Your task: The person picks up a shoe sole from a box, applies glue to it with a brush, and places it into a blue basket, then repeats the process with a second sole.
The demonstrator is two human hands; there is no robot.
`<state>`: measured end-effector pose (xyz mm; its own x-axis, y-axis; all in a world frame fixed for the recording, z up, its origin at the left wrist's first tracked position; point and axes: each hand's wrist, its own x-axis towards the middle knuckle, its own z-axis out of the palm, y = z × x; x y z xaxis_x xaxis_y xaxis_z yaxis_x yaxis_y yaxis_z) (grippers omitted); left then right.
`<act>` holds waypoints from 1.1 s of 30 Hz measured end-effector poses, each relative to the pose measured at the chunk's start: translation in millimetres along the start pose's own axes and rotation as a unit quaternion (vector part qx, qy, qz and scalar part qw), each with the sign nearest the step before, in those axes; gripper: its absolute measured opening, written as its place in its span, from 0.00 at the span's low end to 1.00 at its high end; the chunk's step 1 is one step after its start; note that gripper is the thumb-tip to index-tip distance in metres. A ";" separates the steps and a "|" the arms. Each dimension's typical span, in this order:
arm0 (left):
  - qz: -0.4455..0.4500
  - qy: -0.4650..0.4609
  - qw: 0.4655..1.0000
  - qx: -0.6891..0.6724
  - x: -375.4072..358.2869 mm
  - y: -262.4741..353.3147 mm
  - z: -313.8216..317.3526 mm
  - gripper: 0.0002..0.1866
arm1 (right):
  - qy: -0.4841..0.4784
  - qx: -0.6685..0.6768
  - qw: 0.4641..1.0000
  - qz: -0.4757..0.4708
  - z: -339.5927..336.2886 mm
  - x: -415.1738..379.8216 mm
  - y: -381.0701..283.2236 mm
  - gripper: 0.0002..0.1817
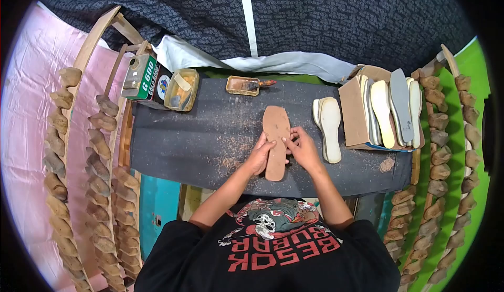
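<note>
A brown, sole-shaped piece (276, 134) is held upright over the dark table cloth (173, 139), its wide end pointing away from me. My left hand (260, 154) grips its left edge, thumb on the face and fingers behind. On the right edge is my right hand (303, 147), its thumb on the face near the middle and its forefinger bent beside the edge; some fingertips show past the lower right edge. Right of my hands lies a small stack of pale soles (330, 129). Brown crumbs are scattered on the cloth around the piece.
A cardboard box (353, 114) of pale and grey soles stands at the right. Behind lies a small tray (242, 85) with a brush. At the back left are a G 600 can (142, 79) and a yellowish container (182, 90). Racks of shoe lasts (100, 166) flank the table.
</note>
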<state>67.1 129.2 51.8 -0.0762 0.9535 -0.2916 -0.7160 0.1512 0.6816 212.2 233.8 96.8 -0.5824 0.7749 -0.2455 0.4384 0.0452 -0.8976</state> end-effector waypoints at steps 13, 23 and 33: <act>-0.018 0.022 1.000 0.003 -34.2 33.2 -82.9 0.28 | 0.017 0.231 0.964 0.132 66.6 153.0 -2.8 0.41; 0.013 0.069 0.998 0.010 -58.4 59.2 -113.5 0.26 | 0.102 0.229 0.967 0.035 92.1 204.9 -17.5 0.18; 0.036 0.066 0.997 -0.018 -48.0 55.0 -116.6 0.32 | 0.137 0.186 0.972 -0.035 91.0 199.4 -18.4 0.12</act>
<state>-49.5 61.4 25.1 -0.2165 0.9190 -0.3296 -0.7291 0.0723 0.6806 25.7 330.1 31.1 -0.3751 0.9195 -0.1175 0.0966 -0.0873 -0.9915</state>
